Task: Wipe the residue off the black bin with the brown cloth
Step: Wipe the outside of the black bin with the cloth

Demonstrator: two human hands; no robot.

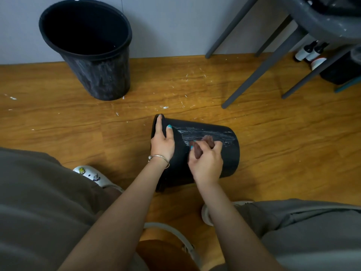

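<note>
Knees and a round stool seat (166,251) sit closest to camera; past them the black bin (224,157) lies on its side on the wood floor (78,124), mouth to the left. Left hand (162,142) grips the rim, fingers curled over the edge, thumb on the wall. Right hand (206,163) pinches the bunched brown cloth (207,139) against the upper wall, right on the white residue streaks (205,133). To do it well: keep the rim pinned so the bin can't roll, use short firm strokes along the streaks, refold to a clean face, then rotate. Second bin (93,55) by the wall also looks smeared.
</note>
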